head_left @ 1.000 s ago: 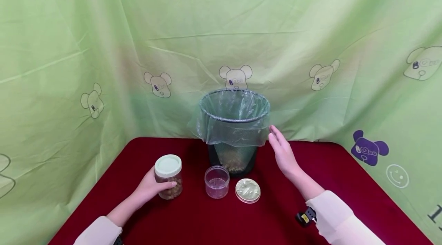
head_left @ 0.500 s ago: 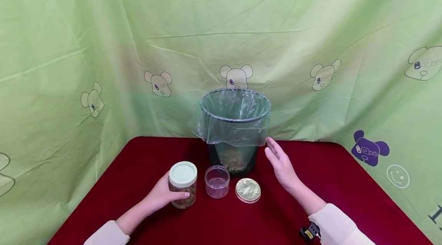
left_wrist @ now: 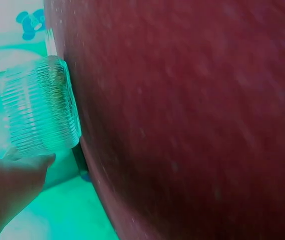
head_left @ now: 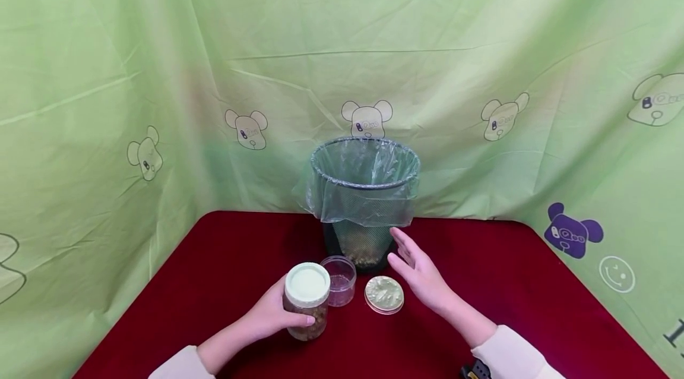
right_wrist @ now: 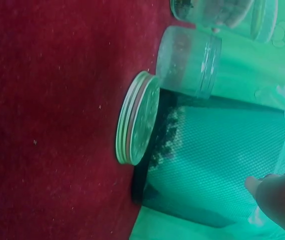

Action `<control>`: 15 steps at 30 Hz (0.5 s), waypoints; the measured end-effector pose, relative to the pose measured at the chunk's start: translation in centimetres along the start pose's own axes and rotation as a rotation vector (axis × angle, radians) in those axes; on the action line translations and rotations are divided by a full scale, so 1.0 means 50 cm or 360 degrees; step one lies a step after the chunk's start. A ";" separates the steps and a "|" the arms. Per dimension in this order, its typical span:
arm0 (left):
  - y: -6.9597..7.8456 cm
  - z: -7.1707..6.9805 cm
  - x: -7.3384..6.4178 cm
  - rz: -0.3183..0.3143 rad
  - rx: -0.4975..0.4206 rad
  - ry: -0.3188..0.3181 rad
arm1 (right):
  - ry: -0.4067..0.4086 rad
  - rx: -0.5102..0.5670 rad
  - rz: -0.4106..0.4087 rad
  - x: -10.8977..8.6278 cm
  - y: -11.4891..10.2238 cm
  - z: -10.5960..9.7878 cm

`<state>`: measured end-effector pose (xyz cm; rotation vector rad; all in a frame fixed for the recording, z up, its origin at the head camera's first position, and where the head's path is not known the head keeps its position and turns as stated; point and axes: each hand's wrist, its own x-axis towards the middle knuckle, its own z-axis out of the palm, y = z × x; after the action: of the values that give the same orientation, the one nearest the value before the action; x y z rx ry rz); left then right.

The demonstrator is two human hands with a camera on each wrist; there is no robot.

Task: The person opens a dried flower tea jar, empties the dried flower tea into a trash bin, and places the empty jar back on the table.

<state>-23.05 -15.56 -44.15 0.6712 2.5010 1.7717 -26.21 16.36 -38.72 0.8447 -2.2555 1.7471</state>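
My left hand (head_left: pixel 267 316) grips a clear jar (left_wrist: pixel 42 110) around its side, thumb across the front. The jar is upright, has a pale green screw lid (head_left: pixel 307 284) on top and brown pieces inside; its wall looks ribbed in the left wrist view. Just behind it stands a small clear tub (head_left: pixel 344 291), lidless and partly covered by the jar in the head view. A round gold-coloured lid (head_left: pixel 384 294) lies flat right of the tub. My right hand (head_left: pixel 424 278), holding nothing, hovers with extended fingers between that lid and the bin.
A black mesh waste bin (right_wrist: pixel 217 160) lined with a clear plastic bag (head_left: pixel 363 204) stands at the back of the table, small bits showing near its base. Dark red cloth covers the table (head_left: pixel 240 260). Green printed curtains (head_left: pixel 294 70) enclose the back and sides.
My left hand has carried the jar rightward and nearer to me, beside the tub. My right hand has come down and left, away from the bin's bag edge. Tub and gold-coloured lid stay put.
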 end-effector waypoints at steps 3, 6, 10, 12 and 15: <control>0.005 0.012 0.001 0.0015 -0.0019 -0.0026 | -0.0042 -0.0061 -0.0061 -0.004 -0.002 0.008; 0.010 0.023 0.002 0.0019 -0.0031 -0.0048 | -0.0083 -0.0131 -0.0081 -0.009 -0.003 0.013; 0.016 0.037 0.002 0.0008 -0.0033 -0.0067 | -0.0133 -0.0209 -0.0089 -0.015 -0.004 0.021; 0.016 0.043 0.003 0.0002 -0.0036 -0.0083 | -0.0150 -0.0238 -0.0104 -0.019 -0.004 0.026; 0.014 0.053 0.004 -0.0002 -0.0039 -0.0104 | -0.0183 -0.0259 -0.0122 -0.025 -0.007 0.032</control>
<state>-22.35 -12.92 -44.41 0.7137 2.4328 1.7473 -24.66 15.22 -39.51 1.0055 -2.3646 1.4945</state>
